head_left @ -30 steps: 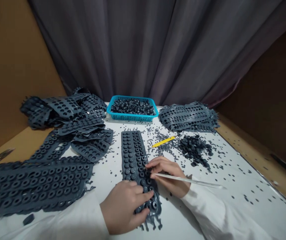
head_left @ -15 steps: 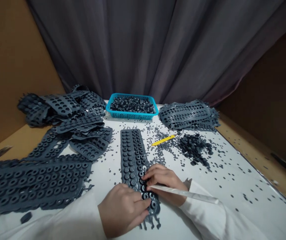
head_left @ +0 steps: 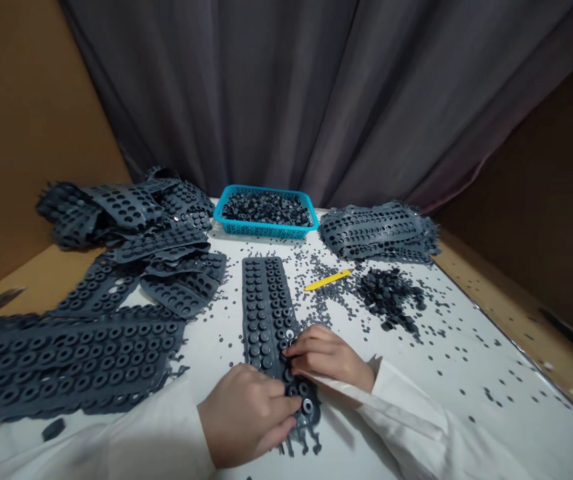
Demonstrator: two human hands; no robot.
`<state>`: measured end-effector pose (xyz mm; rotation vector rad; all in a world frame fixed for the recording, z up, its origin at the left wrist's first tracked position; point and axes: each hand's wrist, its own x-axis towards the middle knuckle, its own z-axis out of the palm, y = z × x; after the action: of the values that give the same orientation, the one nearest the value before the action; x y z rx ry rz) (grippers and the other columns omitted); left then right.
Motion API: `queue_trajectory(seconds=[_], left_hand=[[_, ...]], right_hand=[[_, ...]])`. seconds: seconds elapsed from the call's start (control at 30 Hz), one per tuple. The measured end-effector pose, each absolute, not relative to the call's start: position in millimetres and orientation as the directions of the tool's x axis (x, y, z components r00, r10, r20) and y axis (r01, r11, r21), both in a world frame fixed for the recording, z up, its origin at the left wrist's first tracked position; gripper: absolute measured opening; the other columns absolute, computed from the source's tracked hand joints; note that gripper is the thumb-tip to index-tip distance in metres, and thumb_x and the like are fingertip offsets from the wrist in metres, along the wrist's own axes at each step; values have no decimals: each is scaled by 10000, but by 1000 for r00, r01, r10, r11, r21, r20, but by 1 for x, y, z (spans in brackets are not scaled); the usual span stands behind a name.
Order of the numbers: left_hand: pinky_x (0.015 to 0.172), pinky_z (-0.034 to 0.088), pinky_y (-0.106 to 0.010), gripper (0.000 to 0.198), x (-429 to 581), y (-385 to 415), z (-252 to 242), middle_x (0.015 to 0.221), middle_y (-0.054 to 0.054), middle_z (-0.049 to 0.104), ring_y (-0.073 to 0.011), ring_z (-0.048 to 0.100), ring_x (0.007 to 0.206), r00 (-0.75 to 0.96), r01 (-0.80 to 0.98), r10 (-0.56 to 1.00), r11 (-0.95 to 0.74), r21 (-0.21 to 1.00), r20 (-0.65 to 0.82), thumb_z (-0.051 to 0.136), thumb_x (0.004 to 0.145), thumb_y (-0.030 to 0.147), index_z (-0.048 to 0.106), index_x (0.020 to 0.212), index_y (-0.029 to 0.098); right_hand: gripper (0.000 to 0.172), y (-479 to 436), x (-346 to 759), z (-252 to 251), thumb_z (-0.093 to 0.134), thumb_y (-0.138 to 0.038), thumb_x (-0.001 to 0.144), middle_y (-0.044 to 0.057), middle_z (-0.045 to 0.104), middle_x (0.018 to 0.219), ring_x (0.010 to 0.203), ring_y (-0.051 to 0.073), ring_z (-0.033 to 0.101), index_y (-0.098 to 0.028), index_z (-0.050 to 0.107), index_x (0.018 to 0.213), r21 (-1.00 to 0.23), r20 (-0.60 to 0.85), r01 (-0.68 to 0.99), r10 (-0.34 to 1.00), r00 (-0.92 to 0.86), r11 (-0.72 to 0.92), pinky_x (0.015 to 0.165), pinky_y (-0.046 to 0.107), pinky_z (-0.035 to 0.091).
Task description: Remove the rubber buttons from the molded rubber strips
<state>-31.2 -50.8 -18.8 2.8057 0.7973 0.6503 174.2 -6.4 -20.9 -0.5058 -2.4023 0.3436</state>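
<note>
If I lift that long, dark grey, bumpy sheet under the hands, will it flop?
Probably: the long, dark grey, bumpy sheet looks rubbery, and similar sheets in the crumpled grey pile at left fold over. Its thin, ragged end strands might dangle. It lies flat, so it likely won't roll.

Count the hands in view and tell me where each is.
2: the left hand at the near-left part of the dark studded strip, the right hand on its right side, slightly farther away. Neither is hidden.

Far half of studded rubber strip (head_left: 269,307) open from above, left hand (head_left: 249,415) and right hand (head_left: 330,359) crowding near half, turquoise basket (head_left: 266,231) beyond.
</note>
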Motion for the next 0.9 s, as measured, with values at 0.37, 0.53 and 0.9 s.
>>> queue_trajectory(seconds=[0.37, 0.53, 0.9], left_hand=[[459, 346, -257, 156, -32, -49, -19, 604, 48, 596, -136, 530, 486, 780, 456, 531, -844, 281, 332, 504, 834, 288, 630, 922, 263], [473, 365, -254, 149, -32, -49, -16, 620, 47, 614, -137, 551, 501, 787, 467, 542, -835, 289, 294, 511, 828, 286, 627, 919, 265], [477, 381, -248, 155, -33, -48, -18, 626, 36, 617, -130, 561, 506, 784, 454, 536, -839, 299, 314, 505, 833, 287, 634, 911, 250]], right_hand=[[100, -14, 172, -10, 573, -214, 851, 92, 681, 878, 804, 167, 607, -169, 582, 762, -666, 546, 242, 683, -485, 705, 728, 325, 484], [200, -18, 169, -8, 608, -314, 826, 94, 688, 813, 767, 171, 606, -163, 597, 696, -753, 474, 101, 643, -602, 650, 746, 351, 459], [161, -16, 172, -13, 570, -272, 858, 94, 692, 820, 804, 160, 577, -160, 614, 751, -672, 513, 87, 547, -662, 735, 730, 307, 468]])
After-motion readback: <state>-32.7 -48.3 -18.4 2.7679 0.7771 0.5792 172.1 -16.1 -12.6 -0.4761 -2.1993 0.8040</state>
